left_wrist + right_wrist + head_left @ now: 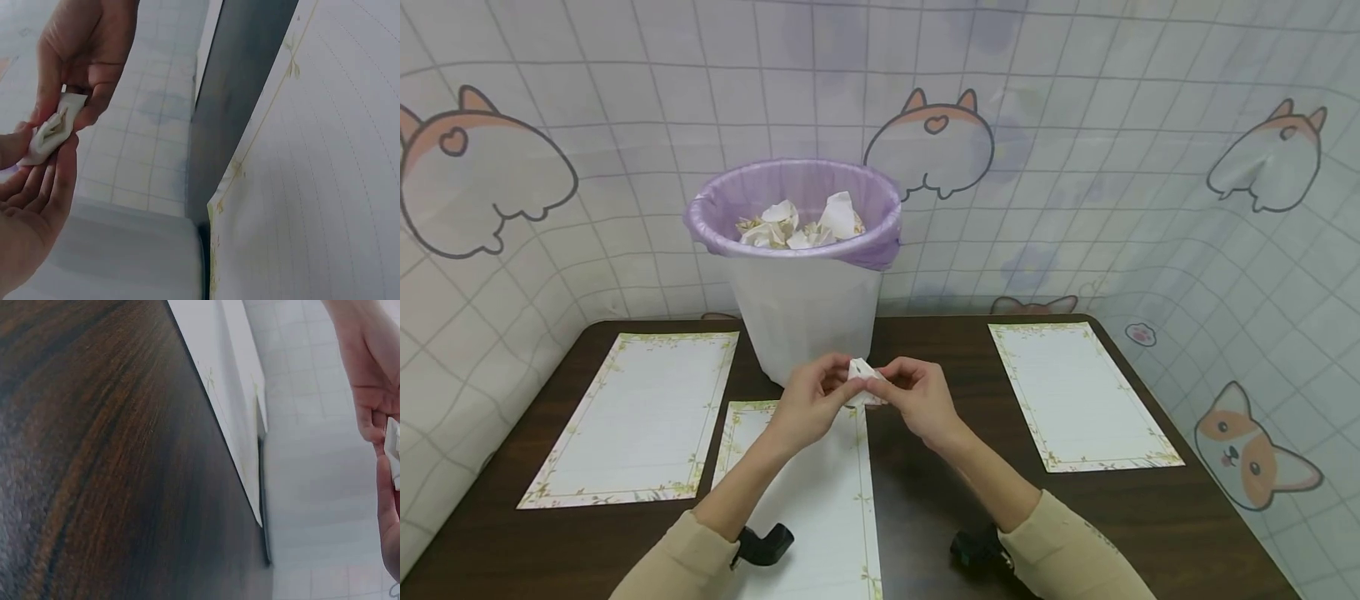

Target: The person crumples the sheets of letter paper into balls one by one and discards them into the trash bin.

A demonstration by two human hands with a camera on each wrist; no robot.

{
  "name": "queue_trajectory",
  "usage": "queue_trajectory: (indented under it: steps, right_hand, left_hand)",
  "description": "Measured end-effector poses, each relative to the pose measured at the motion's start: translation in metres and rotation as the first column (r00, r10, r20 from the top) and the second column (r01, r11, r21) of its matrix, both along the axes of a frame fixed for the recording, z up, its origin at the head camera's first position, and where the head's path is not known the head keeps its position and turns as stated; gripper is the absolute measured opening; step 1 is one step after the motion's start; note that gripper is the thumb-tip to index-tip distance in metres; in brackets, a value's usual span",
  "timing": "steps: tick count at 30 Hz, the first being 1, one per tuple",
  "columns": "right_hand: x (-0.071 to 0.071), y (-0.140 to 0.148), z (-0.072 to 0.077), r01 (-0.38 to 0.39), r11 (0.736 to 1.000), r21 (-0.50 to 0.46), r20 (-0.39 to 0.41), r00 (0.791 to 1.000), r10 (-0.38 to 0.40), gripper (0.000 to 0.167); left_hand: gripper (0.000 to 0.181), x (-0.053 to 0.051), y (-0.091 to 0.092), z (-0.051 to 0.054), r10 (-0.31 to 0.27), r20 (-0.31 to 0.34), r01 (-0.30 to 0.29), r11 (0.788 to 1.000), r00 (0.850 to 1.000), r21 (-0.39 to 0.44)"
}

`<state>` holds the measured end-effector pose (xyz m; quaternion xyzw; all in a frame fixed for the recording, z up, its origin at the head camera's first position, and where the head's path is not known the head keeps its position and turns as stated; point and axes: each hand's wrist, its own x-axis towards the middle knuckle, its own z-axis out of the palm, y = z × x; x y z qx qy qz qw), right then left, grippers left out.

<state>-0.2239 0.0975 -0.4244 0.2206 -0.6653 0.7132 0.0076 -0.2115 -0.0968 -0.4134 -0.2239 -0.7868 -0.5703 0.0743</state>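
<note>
A small folded piece of white paper [861,370] is held between both hands, above the far end of a bordered sheet. The left hand [808,404] pinches its left side and the right hand [927,404] pinches its right side. Seen in the left wrist view, the folded paper [53,132] shows layered creases, with fingers around it from both sides. Only an edge of the folded paper [394,450] shows at the right border of the right wrist view. Below the hands lies a lined sheet [808,492] with a leafy printed border.
A white bin [805,308] with a purple liner stands behind the hands, holding several crumpled papers [781,218]. Two more bordered sheets lie on the dark wooden table [940,500], the left sheet [632,417] and the right sheet [1082,396]. A patterned curtain [1075,208] surrounds the table.
</note>
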Motion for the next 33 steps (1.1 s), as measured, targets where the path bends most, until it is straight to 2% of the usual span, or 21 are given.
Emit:
queue_trajectory:
  steps: [3, 6, 10, 15, 22, 27, 33]
  right_hand:
    - [-0.001, -0.001, 0.001, -0.012, 1.000, -0.028, 0.007, 1.000, 0.012, 0.012]
    - [-0.001, -0.002, 0.003, -0.016, 0.998, -0.058, 0.052, 0.998, 0.019, 0.021]
    - [0.001, -0.004, 0.002, 0.001, 0.996, -0.085, 0.109, 0.994, 0.008, 0.031]
    - [0.001, -0.006, -0.002, -0.013, 0.994, -0.112, 0.073, 0.997, 0.021, 0.035]
    - [0.001, -0.005, 0.002, -0.088, 0.994, -0.061, -0.009, 0.996, 0.088, 0.032]
    - [-0.001, -0.004, 0.007, -0.111, 0.993, -0.040, -0.039, 0.993, 0.110, 0.031]
    - [-0.003, 0.000, 0.013, -0.107, 0.994, -0.033, -0.056, 0.993, 0.105, 0.031]
  left_hand:
    - [0.023, 0.002, 0.002, 0.000, 0.051, -0.005, -0.051, 0.999, 0.999, 0.016]
    - [0.026, 0.003, 0.002, -0.001, 0.098, 0.000, -0.098, 0.995, 0.995, 0.033]
    - [0.027, 0.002, 0.003, -0.002, 0.125, -0.019, -0.123, 0.989, 0.992, 0.076]
    - [0.023, -0.001, 0.004, -0.001, 0.111, -0.057, -0.102, 0.984, 0.992, 0.146]
    - [0.021, 0.000, -0.001, 0.003, 0.085, -0.035, -0.078, 0.982, 0.996, 0.175]
    - [0.027, 0.002, -0.006, 0.009, 0.064, -0.029, -0.060, 0.990, 0.998, 0.126]
    - [0.031, 0.001, -0.021, 0.019, 0.082, -0.013, -0.081, 0.995, 0.997, 0.064]
